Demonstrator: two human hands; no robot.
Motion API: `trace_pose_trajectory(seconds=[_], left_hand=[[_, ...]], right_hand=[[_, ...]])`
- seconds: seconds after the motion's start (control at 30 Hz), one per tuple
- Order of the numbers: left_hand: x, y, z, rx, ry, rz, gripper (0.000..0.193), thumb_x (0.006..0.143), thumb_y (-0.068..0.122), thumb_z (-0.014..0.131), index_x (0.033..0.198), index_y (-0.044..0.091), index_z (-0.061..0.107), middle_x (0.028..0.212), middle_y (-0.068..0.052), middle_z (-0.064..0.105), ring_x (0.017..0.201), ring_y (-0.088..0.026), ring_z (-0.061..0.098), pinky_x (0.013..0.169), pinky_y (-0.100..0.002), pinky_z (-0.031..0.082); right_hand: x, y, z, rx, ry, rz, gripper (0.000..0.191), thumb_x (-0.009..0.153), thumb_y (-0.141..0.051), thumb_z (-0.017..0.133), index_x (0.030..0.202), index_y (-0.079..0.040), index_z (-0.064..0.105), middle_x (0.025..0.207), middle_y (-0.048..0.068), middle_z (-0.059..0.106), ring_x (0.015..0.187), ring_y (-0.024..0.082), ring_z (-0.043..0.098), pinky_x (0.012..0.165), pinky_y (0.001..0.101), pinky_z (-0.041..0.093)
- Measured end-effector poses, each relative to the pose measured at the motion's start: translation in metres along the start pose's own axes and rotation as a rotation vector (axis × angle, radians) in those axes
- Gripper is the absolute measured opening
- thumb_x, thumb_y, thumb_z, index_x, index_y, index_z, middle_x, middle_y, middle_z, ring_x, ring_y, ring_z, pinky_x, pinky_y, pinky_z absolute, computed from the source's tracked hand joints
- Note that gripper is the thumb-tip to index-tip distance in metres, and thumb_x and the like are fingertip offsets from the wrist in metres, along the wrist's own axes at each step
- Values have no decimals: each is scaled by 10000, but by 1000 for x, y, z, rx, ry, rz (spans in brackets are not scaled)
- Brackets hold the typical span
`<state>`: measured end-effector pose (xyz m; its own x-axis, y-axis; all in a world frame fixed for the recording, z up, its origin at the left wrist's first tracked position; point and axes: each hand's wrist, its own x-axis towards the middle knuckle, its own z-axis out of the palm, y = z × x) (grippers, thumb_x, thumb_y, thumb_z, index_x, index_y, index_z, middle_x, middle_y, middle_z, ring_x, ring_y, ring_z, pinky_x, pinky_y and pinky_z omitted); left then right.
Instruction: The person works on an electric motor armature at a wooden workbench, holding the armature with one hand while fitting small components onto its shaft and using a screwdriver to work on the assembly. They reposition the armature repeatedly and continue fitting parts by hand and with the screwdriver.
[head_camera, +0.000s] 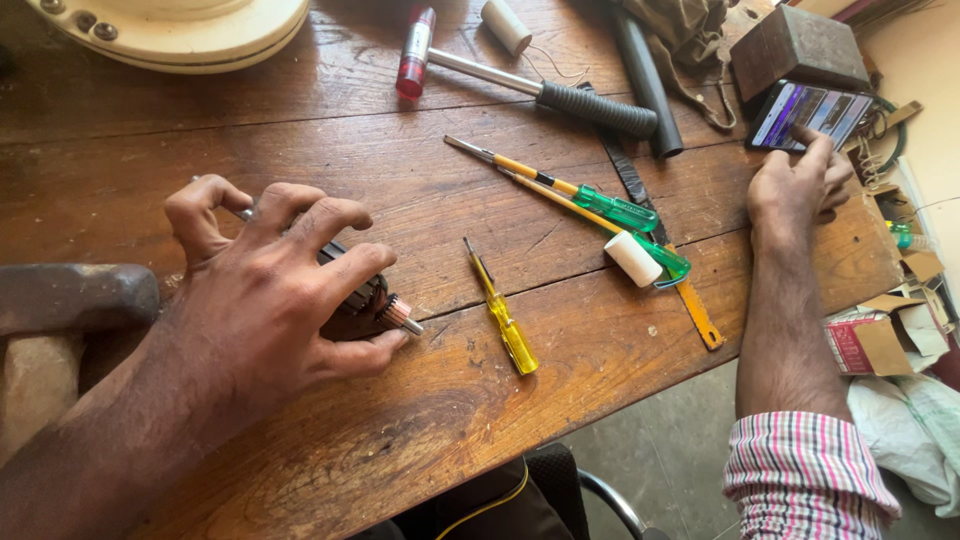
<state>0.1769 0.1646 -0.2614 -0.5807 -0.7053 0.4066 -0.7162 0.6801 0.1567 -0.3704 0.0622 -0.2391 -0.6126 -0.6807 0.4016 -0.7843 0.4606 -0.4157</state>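
While your left hand (270, 290) is arching over the dark, cylindrical motor armature with a copper end and a thin steel shaft (375, 308), its fingers are curling down around the part in a loose clench, so the grip is grasping the armature against the worn brown wooden tabletop (420, 440). That armature is lying near the left front of the tabletop, its shaft tip poking out toward the right from under your fingers.

Just beside it to the right, a small screwdriver with a clear yellow handle (503, 325) is lying apart from your hand. Farther right, two long screwdrivers with yellow shafts and green handles (600, 205) are resting side by side, with a short white cylinder (634, 258) touching them. A thin orange-ended metal strip (690, 310) is running under them toward the tabletop edge.

Your right hand (795, 185) is resting near the far right edge, one finger touching the lit screen of a dark smartphone (805, 112); its grip is released, holding nothing. A dark rectangular block (795, 45) is sitting just behind the phone.

Across the back, a hammer with a red-and-clear head and black rubber handle (520, 75) is lying beside a black hose (645, 80), and a cream round housing (180, 30) is sitting at the far left corner.
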Motion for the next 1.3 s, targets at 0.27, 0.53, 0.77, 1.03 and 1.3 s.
trace_pose_trajectory(seconds=[0.27, 0.53, 0.77, 1.03, 1.3], left_hand=[[-6, 0, -1, -11, 2, -9, 815, 687, 768, 726, 1239, 168, 717, 1359, -131, 636, 1341, -316, 476, 1120, -592, 215], [-12, 3, -6, -37, 22, -21, 753, 722, 737, 737, 1221, 173, 732, 1357, -119, 639, 1325, -310, 473, 1090, -581, 216], [-14, 5, -13, -53, 83, -12, 727, 717, 735, 736, 1195, 186, 745, 1336, -104, 648, 1301, -300, 483, 1074, -572, 200], [-15, 3, -22, -109, 83, -42, 526, 830, 594, 760, 1114, 151, 767, 1241, -107, 692, 1195, -285, 551, 1065, -547, 253], [-22, -2, -31, -102, 254, -116, 379, 864, 432, 785, 1083, 122, 768, 1242, -131, 685, 1192, -312, 557, 1032, -523, 300]], right_hand=[[-2, 8, -1, 32, 56, -11, 408, 958, -168, 591, 1363, -196, 557, 1430, 119, 388, 1351, 322, 331, 1161, 532, 230], [-12, 11, -2, 22, 65, -68, 414, 937, -174, 614, 1345, -164, 546, 1414, 152, 386, 1327, 360, 327, 1106, 562, 232], [-20, 9, -1, -9, 88, -65, 400, 945, -193, 657, 1337, -169, 578, 1437, 143, 415, 1351, 371, 337, 1132, 581, 256], [-27, 11, 2, -36, 148, -135, 433, 898, -155, 680, 1318, -130, 581, 1368, 194, 438, 1324, 418, 344, 1090, 608, 285], [-38, 9, 5, -21, 241, -203, 423, 906, -153, 741, 1302, -106, 599, 1342, 207, 486, 1320, 438, 377, 1103, 603, 314]])
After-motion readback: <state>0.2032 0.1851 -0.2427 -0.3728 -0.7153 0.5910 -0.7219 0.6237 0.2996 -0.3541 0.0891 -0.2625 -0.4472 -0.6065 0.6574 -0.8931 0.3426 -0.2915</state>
